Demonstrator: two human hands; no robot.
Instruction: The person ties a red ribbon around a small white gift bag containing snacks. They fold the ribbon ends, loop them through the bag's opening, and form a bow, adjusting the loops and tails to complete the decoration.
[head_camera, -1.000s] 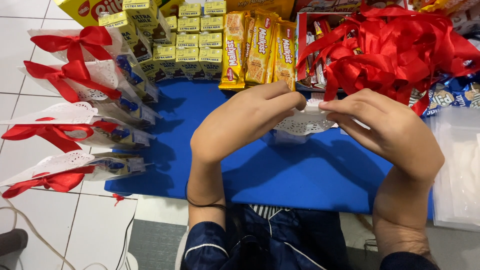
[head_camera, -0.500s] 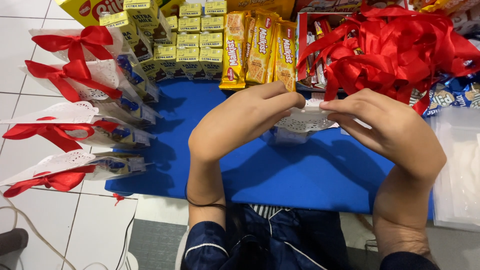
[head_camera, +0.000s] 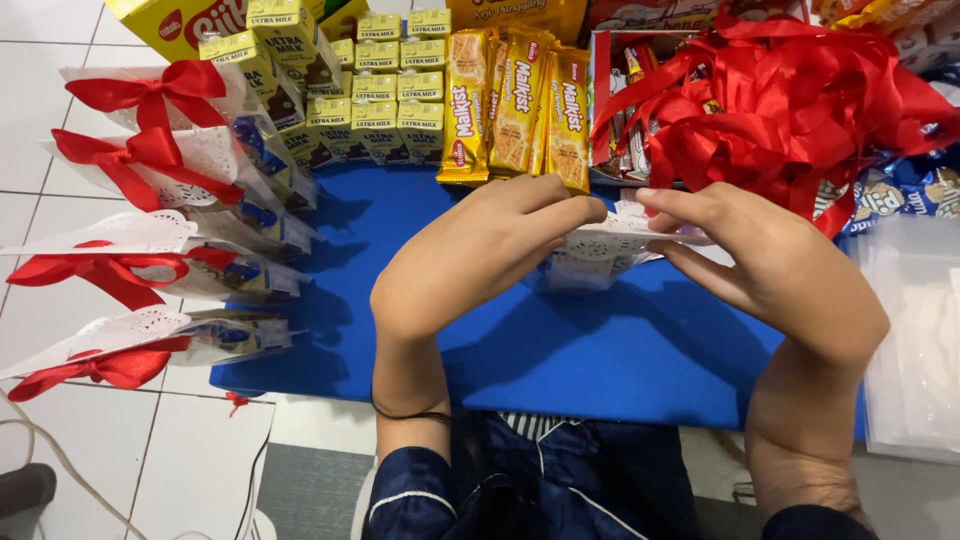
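Note:
My left hand (head_camera: 470, 260) and my right hand (head_camera: 770, 265) pinch the two sides of a clear gift bag with a white lace-patterned top (head_camera: 605, 245), held just above the blue mat (head_camera: 600, 350). The fingers of both hands are closed on the bag's upper edge. What is inside the bag is mostly hidden by my hands. A heap of red ribbon (head_camera: 790, 110) lies right behind my right hand.
Several finished bags tied with red bows (head_camera: 150, 160) lie in a row at the left on white tiles. Small yellow milk cartons (head_camera: 370, 100) and yellow cracker packs (head_camera: 520, 110) stand along the mat's far edge. Clear plastic bags (head_camera: 915, 340) lie at the right.
Both hands have shifted only slightly while working the bag's top between them. Nothing else has moved.

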